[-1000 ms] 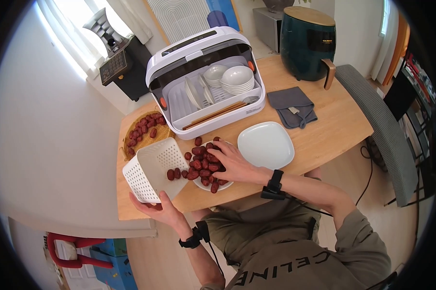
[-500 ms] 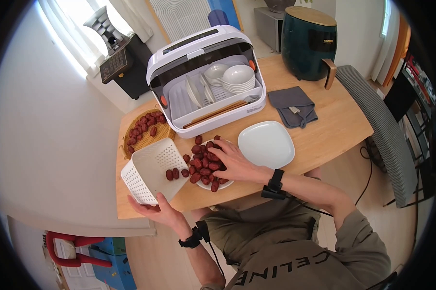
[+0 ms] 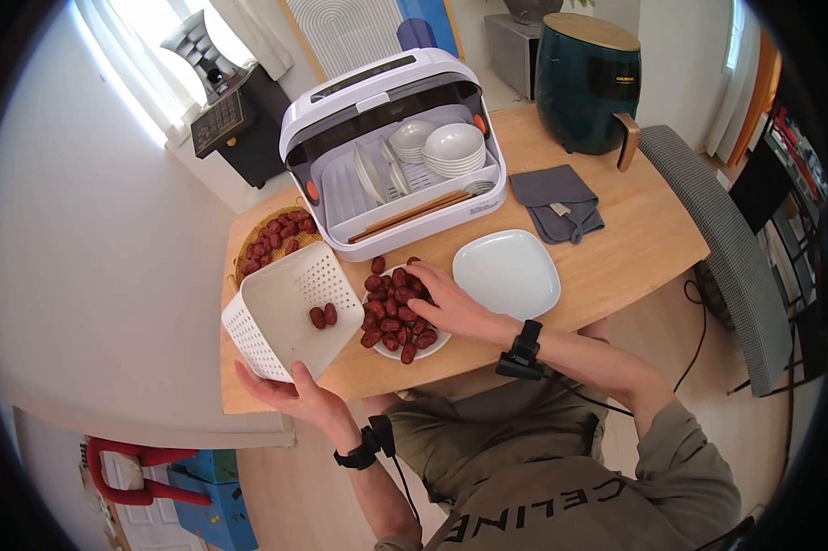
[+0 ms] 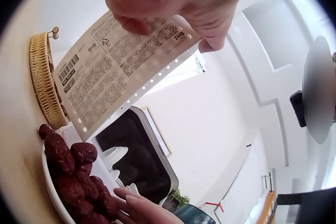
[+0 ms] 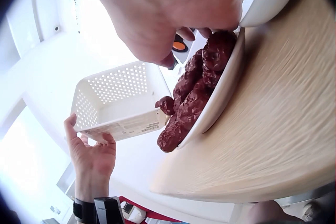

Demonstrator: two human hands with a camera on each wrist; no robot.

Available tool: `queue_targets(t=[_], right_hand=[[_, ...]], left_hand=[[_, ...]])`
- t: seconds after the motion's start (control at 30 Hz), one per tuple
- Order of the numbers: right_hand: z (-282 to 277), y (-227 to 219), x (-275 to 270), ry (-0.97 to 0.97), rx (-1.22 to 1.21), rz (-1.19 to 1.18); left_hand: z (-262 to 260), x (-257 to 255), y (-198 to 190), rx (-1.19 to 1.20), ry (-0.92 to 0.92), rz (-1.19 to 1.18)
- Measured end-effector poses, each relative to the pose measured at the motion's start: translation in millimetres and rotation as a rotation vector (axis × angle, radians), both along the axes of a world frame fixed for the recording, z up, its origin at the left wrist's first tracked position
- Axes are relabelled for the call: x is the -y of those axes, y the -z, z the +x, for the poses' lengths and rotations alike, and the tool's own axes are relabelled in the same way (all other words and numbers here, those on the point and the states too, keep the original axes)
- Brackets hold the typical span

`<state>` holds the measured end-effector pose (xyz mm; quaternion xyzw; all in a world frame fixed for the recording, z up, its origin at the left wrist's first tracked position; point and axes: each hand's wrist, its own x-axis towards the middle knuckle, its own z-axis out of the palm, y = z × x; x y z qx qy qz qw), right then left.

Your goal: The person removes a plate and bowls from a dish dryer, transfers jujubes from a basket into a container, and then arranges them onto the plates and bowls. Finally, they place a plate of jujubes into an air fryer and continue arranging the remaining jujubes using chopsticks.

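In the head view my left hand (image 3: 304,397) grips the near edge of a white perforated plastic basket (image 3: 290,298), tilted with its mouth toward the right. Two red dates (image 3: 323,316) lie inside it. Beside it, a round white dish (image 3: 445,341) is heaped with red dates (image 3: 394,314). My right hand (image 3: 460,308) lies against the right side of the heap, fingers extended over the dates. A printed label (image 4: 123,58) covers the basket's outer face in the left wrist view. From the right wrist, the fingertips are partly hidden behind the hand.
A woven tray (image 3: 241,268) with more dates stands behind the basket. The white dish box (image 3: 414,241) holds plates, bowls and chopsticks. Right of the heap are a pale square plate (image 3: 506,274) and a folded grey cloth (image 3: 556,202). A green air fryer (image 3: 587,92) stands at the back right.
The basket has shifted slightly left and up, away from the dish. A date at its lip has left it, leaving two inside. My right hand has stayed nearly in place at the heap.
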<state>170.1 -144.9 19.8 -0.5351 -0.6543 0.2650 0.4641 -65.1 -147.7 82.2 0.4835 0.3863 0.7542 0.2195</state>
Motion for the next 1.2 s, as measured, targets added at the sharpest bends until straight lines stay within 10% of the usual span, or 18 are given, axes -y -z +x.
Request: queue_targets(t=[1.2], right_hand=[[16,-7,7,0.033,-0.136,-0.034]], left_hand=[[40,-5,-18,-0.185,0.180,0.105]])
